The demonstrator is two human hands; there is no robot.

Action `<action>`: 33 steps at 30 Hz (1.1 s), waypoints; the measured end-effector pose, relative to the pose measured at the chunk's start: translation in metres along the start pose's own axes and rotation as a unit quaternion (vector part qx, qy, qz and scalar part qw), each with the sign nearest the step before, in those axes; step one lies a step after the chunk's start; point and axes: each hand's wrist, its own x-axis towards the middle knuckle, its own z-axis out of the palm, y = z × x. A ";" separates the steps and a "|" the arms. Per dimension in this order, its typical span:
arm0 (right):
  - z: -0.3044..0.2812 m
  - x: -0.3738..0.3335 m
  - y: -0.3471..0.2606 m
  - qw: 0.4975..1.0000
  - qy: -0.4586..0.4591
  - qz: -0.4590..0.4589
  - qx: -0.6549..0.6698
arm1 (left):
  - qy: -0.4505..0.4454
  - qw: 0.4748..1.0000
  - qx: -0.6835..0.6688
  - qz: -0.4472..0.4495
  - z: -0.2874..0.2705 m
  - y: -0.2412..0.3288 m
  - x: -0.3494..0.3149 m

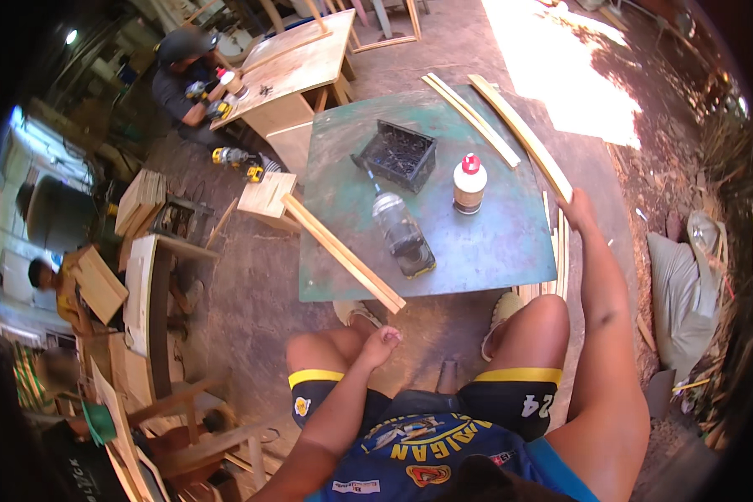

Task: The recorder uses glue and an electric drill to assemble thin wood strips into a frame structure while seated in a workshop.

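Two hands, well apart! The right hand point(575, 209) is out at the right side of the green bench point(335, 151), fingers wrapped around the near end of a long wooden strip point(523, 134) that stretches toward the far edge. The left hand point(380, 345) hangs above the lap, fingers curled in; how tightly, and whether anything is pinched there, I can't tell. Just beyond it, a strip pair point(343, 253) slants across the bench's near left corner, ends jutting past the edge. Onto the bench, middle: a grey-and-black tool point(404, 238) lying down, and to its right a white bottle point(469, 184), red cap up top, standing upright. Farther back, a black tray point(408, 178) of small dark pieces, and at far right two pale strips point(470, 120). Far left, a co-worker point(176, 88) bends over a wooden bench point(297, 58), and a yellow-and-black drill point(238, 161) shows nearer.
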 end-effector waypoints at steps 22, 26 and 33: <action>-0.154 -0.426 0.066 0.955 0.053 -0.020 0.290 | 0.342 0.903 0.159 0.207 0.045 0.186 0.117; -0.150 -0.396 0.051 0.968 0.017 -0.014 0.252 | 0.364 0.884 0.105 0.274 0.050 0.191 0.147; -0.143 -0.333 -0.032 0.965 -0.061 -0.108 0.233 | 0.421 0.869 0.074 0.247 0.082 0.213 0.207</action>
